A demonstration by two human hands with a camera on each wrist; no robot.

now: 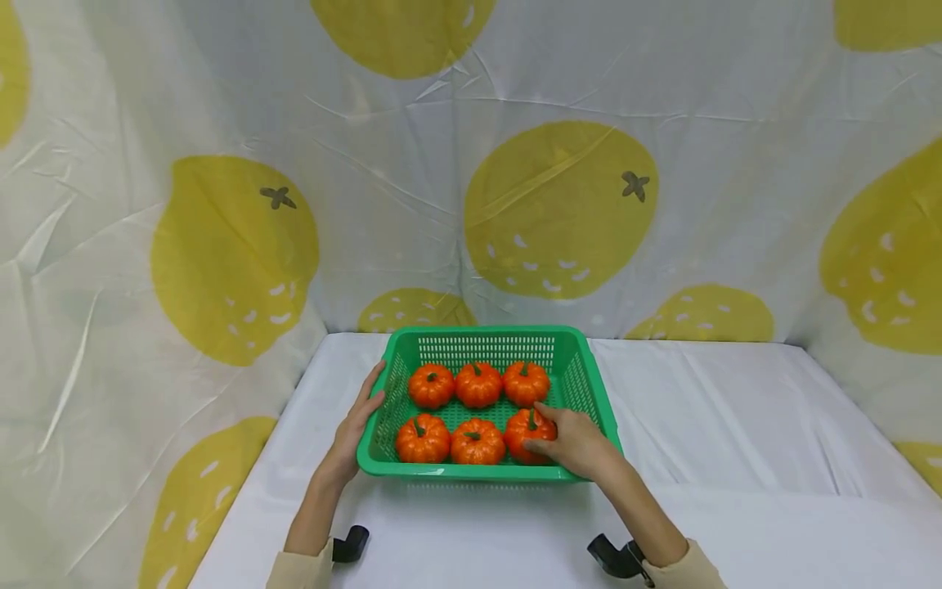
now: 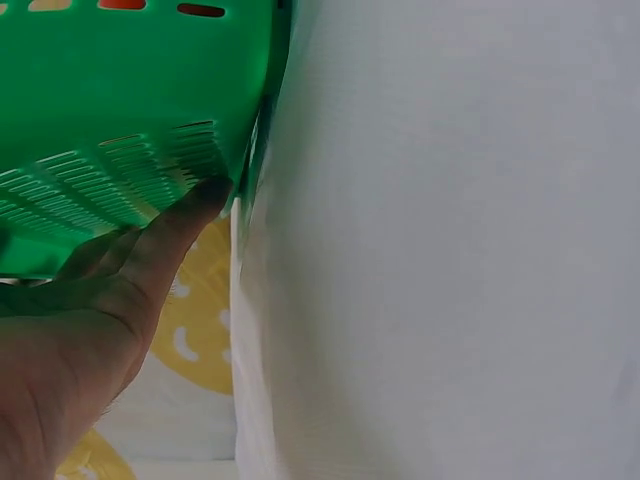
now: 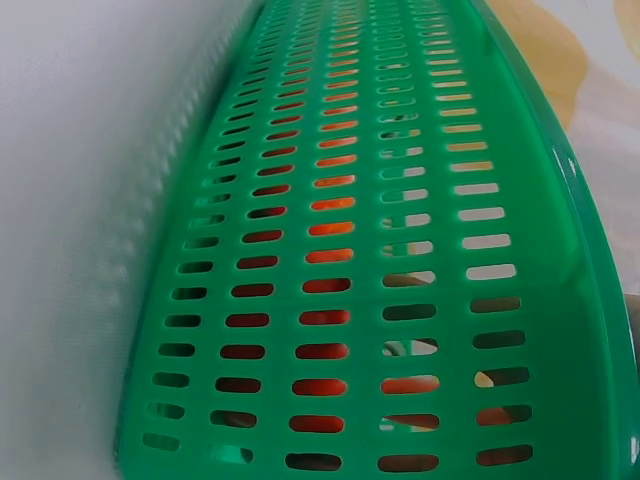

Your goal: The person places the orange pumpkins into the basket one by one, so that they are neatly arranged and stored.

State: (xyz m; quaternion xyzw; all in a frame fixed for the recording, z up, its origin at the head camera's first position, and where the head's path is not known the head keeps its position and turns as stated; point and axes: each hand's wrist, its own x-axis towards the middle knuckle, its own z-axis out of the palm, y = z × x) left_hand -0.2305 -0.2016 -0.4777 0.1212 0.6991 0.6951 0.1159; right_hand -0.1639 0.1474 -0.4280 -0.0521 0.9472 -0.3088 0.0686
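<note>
— How many pumpkins, and where?

— Six small orange pumpkins, two rows of three, all inside one green basket (image 1: 581, 372) on the white-covered counter (image 1: 736, 425). The right hand (image 1: 574, 442) reaches over the basket's near right corner and grasps the front right pumpkin (image 1: 524, 429), fingers curled round it.

— The other hand?

— The left hand (image 1: 356, 425) lies released, fingers straight along the basket's left wall, touching it near the rim.

— Room to move?

— The basket sits left of centre, near the counter's front edge. Bare cloth stretches wide to its right; the left counter edge is close by the left hand. A lemon-print curtain (image 1: 559, 213) closes the back and sides.

— Any writing?

— None readable.
</note>
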